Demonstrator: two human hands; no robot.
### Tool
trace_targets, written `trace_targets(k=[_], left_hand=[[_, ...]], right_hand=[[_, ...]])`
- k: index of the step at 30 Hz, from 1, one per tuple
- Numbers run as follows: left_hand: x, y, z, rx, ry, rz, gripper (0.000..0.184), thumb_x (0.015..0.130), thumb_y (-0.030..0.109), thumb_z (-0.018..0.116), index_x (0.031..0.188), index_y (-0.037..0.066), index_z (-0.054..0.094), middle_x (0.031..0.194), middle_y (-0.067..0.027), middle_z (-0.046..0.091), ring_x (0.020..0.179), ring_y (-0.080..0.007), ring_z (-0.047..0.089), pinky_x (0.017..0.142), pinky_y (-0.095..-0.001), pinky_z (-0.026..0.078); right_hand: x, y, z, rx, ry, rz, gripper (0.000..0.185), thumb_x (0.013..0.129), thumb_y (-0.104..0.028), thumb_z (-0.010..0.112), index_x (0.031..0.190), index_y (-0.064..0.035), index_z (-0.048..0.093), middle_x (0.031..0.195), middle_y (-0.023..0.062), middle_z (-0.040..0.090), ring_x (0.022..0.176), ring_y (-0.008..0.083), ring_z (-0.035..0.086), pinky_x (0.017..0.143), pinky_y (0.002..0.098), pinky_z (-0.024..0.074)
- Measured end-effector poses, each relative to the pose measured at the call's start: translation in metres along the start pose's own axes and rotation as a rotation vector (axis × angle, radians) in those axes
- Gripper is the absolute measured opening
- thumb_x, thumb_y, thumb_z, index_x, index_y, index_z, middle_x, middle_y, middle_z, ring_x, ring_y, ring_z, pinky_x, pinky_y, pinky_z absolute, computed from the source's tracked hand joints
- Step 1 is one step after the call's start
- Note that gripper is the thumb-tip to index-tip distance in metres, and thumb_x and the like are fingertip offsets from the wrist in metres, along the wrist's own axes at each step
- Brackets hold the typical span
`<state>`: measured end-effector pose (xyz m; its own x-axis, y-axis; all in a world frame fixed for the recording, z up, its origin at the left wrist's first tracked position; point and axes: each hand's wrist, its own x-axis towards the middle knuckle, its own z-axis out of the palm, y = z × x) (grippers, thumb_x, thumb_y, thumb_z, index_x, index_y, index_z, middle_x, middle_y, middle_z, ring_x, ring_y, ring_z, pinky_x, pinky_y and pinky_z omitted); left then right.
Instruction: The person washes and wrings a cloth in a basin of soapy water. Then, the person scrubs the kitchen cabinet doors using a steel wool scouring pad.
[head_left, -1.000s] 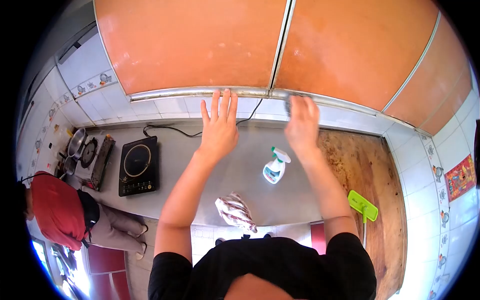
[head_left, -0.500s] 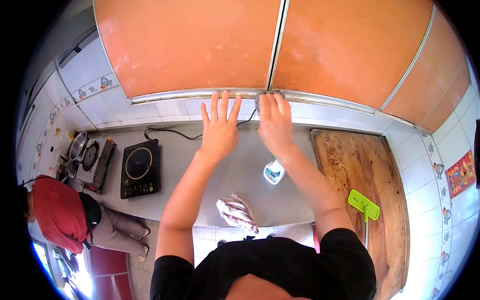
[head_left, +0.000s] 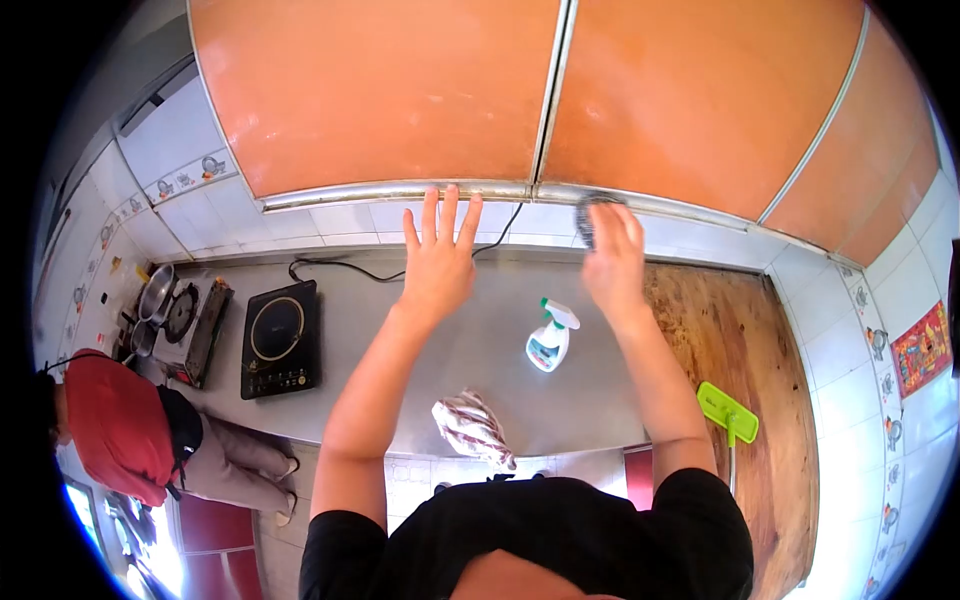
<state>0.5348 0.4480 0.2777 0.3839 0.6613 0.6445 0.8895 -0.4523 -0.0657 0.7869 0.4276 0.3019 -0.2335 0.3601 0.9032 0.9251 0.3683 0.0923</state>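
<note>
My left hand (head_left: 440,268) is open with its fingers spread, the fingertips at the metal rail (head_left: 350,190) along the bottom of the orange cabinet doors (head_left: 390,90). In my right hand (head_left: 616,268), slightly blurred, is a dark grey scouring pad (head_left: 584,222), just below the rail and right of the seam between the doors. Whether the pad touches the rail I cannot tell. Below the hands, a white spray bottle (head_left: 547,347) with a green-tipped nozzle is on the steel counter (head_left: 400,425). A crumpled striped cloth (head_left: 470,428) lies near the counter's front edge.
A black induction cooker (head_left: 280,340) sits left on the counter, its cord running toward the wall. Beyond it are a gas stove (head_left: 190,325) and pots. A wooden board (head_left: 770,490) with a green flat-headed tool (head_left: 727,411) is at right. Another person (head_left: 120,425) stands at far left.
My right hand has moved right and slightly down with the scouring pad, away from the door seam. The spray bottle's nozzle has come into sight. My left hand has stayed in place.
</note>
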Motion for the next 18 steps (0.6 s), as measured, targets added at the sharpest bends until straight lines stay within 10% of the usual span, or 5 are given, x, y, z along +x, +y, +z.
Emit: trace_targets(k=[18], left_hand=[[0.003, 0.01, 0.001, -0.065, 0.075, -0.013, 0.085, 0.076, 0.006, 0.063, 0.153, 0.005, 0.028, 0.155, -0.025, 0.025, 0.146, -0.048, 0.018, 0.11, -0.0708, 0.022]], right_hand=[[-0.002, -0.018, 0.03, -0.04, -0.046, -0.107, 0.044, 0.074, -0.012, 0.073, 0.115, -0.0023, 0.062, 0.122, 0.0166, 0.057, 0.117, 0.0356, 0.051, 0.098, 0.05, 0.0431]])
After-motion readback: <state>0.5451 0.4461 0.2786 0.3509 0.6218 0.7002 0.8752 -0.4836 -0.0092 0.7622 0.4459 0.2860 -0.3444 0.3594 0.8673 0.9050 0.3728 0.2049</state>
